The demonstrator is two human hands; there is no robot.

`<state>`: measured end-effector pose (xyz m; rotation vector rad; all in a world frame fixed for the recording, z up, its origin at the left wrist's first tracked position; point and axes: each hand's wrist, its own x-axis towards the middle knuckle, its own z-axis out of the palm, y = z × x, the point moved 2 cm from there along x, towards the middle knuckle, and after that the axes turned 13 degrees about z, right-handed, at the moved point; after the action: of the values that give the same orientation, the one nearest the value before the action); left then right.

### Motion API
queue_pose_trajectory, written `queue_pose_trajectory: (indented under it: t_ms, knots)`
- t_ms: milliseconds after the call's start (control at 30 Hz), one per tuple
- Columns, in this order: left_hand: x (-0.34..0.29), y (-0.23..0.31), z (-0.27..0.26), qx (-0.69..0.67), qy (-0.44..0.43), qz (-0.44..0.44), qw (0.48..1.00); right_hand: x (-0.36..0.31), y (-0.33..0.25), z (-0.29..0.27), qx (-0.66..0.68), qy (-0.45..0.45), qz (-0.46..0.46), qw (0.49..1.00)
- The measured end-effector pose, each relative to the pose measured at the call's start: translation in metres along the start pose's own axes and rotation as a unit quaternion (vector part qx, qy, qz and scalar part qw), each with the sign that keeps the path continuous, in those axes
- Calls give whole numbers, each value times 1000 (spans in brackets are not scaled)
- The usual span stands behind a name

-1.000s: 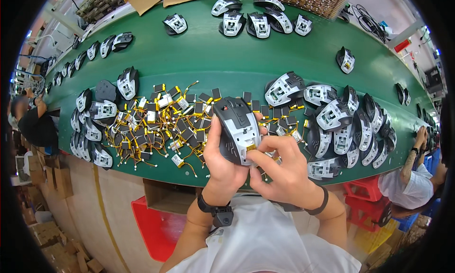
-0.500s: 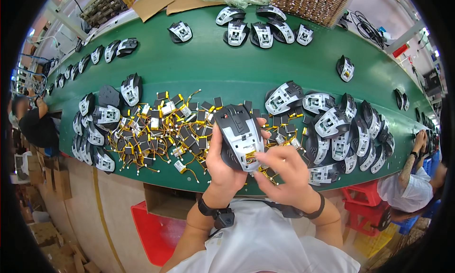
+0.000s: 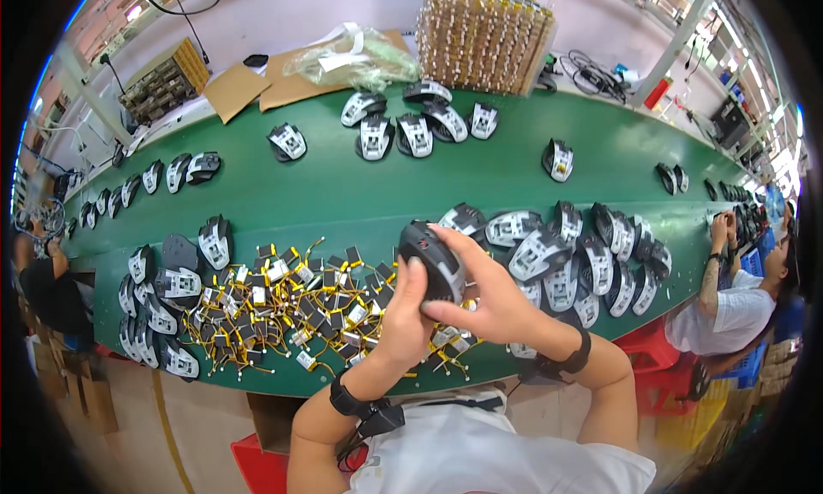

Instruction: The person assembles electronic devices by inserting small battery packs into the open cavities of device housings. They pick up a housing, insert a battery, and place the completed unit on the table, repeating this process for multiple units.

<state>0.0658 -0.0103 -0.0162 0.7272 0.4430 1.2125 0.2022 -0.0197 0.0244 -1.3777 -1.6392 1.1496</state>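
Above the bench's near half I hold a black computer mouse (image 3: 442, 269), tilted, its dark side showing. My left hand (image 3: 406, 310) closes on its left and lower side, thumb up along it. My right hand (image 3: 490, 297) grips it from the right, with fingers along the top edge and the thumb at the bottom. Its white-panelled face is turned out of sight. Beneath and to the left of my hands lies a heap of small wired battery packs (image 3: 296, 301). Several mice with white panels are piled at the right (image 3: 561, 284) and others at the left (image 3: 177, 281).
The green bench (image 3: 343, 194) curves across. More mice (image 3: 416, 134) stand at its far side, near a plastic bag (image 3: 356, 61), cardboard (image 3: 233, 91) and a tall stack of components (image 3: 484, 35). Co-workers sit at the far left (image 3: 51, 280) and right (image 3: 720, 310). A red stool (image 3: 656, 348) stands right.
The mouse has been tipped, so its white panel no longer shows. My right hand has moved from beside its lower end to grip its right side. My view has tilted up.
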Motion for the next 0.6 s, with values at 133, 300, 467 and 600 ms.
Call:
queue_pose_trajectory:
  t_ms: [133, 300, 467, 600]
  knots:
    - [32, 8, 4, 256, -190, 64, 946, 27, 1, -42, -7, -41, 50, 998]
    - [85, 30, -34, 463, -297, -33, 834, 101, 70, -144, -284, 107, 97, 948]
    - [195, 49, -66, 711, -194, 53, 674, 150, 131, -205, -466, 168, 345, 798]
    - [269, 46, -100, 844, -95, 16, 528, 192, 114, -193, -597, 43, 429, 677]
